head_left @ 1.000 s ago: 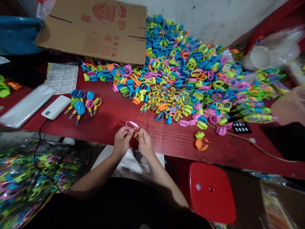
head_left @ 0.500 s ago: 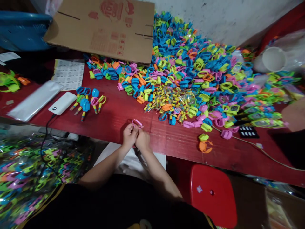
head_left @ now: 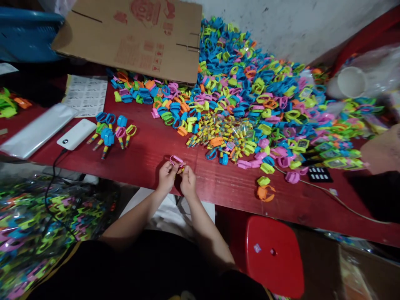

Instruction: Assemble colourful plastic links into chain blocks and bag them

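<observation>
Above the front edge of the red table, my left hand (head_left: 166, 177) pinches a pink toy watch (head_left: 176, 159), its band looped upward. Close beside it, my right hand (head_left: 188, 182) has its fingers closed at the lower end of the watch. A small yellow piece shows at those fingertips, mostly hidden; it resembles the striped tubes in the pile. To the left lie several toy watches with striped tubes attached, a blue one (head_left: 108, 135) among them. Right of my hands is a heap of small yellow striped tubes (head_left: 218, 130).
A large heap of colourful toy watches (head_left: 250, 83) covers the back, beside a cardboard box (head_left: 134, 41). At left are a white power bank (head_left: 76, 134) with a cable, clear plastic bags (head_left: 39, 130) and a label sheet (head_left: 86, 95). A red stool (head_left: 275, 256) stands below; another person's arm (head_left: 381, 152) is at right.
My hands have come slightly apart, the right one turning more upright, exposing the small yellow piece between them. The pink toy watch stays in my left hand. The whole view has shifted slightly.
</observation>
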Motion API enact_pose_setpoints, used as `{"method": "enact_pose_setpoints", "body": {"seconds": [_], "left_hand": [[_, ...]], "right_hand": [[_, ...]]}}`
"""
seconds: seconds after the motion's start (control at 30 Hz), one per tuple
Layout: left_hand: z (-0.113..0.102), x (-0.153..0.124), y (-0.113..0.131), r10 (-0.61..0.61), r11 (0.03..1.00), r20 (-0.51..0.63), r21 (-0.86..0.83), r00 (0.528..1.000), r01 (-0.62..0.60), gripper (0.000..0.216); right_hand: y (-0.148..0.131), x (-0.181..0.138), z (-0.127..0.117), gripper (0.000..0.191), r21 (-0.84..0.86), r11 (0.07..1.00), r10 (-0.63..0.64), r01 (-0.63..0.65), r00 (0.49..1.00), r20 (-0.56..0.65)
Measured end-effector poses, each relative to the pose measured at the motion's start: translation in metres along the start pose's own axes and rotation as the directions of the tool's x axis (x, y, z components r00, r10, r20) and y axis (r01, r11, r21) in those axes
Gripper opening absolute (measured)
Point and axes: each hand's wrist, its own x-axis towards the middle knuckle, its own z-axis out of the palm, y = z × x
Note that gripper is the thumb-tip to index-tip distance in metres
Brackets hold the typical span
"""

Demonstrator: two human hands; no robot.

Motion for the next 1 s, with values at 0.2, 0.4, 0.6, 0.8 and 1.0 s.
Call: {"method": "enact_pose_setpoints", "body": {"seconds": [0.2,0.4,0.6,0.8,1.0], "left_hand": [[-0.003,0.002,-0.006,0.007,0.998,0.000,-0.070,1.000,-0.007,0.062],[-0.005,0.005,-0.009,0.022,0.999,-0.036,-0.028,0.999,-0.023,0.060],[-0.002,-0.002,-0.013,0.078,0.996,-0.014,0.048,0.997,-0.078,0.064],[-0.014,0.023,0.023,0.241,0.954,-0.099,0.206,0.965,-0.217,0.055],[-0.085,0.092,0.126,0.506,0.459,-0.200,0.886,0.839,-0.066,0.025]], "right_hand": [[0.003,0.002,-0.003,0.076,-0.047,0.998,-0.026,0.028,0.999,0.028],[-0.002,0.005,0.004,0.068,-0.387,0.916,0.104,-0.102,0.994,-0.017],[0.001,0.004,0.000,0.071,-0.483,0.868,0.124,-0.117,0.992,-0.017],[0.013,-0.004,-0.029,0.061,-0.298,0.909,-0.198,0.293,0.930,0.311],[0.021,-0.007,-0.030,0.038,-0.293,0.853,-0.273,0.432,0.848,0.455]]}}
